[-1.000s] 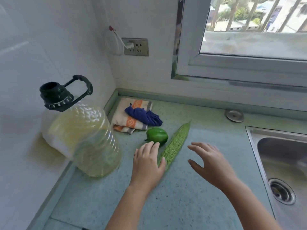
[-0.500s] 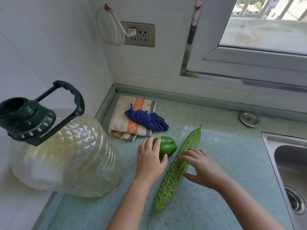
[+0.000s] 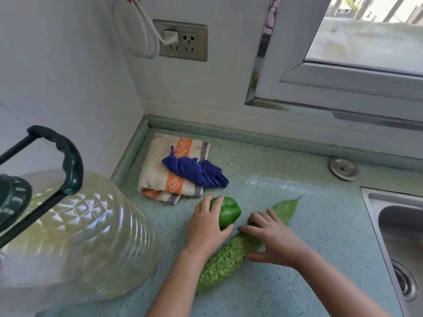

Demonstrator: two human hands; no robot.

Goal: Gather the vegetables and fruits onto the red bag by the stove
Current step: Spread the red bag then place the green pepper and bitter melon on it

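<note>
Left grip (image 3: 207,227): it is clasping the pepper (image 3: 229,212), with fingers curling over the far side and the thumb pressing the near side.
Right grip (image 3: 272,239): it is closing on the gourd (image 3: 229,259) near the middle of its length, with fingers draping over the top and the thumb lying along the near side.
Pepper: smooth, glossy, green and lobed, it is sitting on the desk (image 3: 297,282) inside the left grip, just left of the right grip's fingertips.
Gourd: long, warty, pale green and tapering, it is lying slantwise on the desk. Its thick end is reaching toward the person between the two forearms, and its pointed tip is sticking out beyond the right grip.
Desk: pale green speckled stone with a raised lip at the wall, it is carrying everything here.
Towel (image 3: 164,170): folded beige terry with orange patterned bands, it is lying beyond the left grip near the corner.
Cloth (image 3: 196,170): crumpled and deep blue, it is resting on the towel.
Jug (image 3: 80,236): clear ribbed plastic with faceted shoulders, a dark green cap and a handle, it is standing well left of the left grip and holding yellowish liquid.
Sink (image 3: 400,225): brushed steel, it is sitting right of the right grip.
Socket (image 3: 183,40): a grey metal plate on the white wall, it is holding a white plug with a looped cord.
</note>
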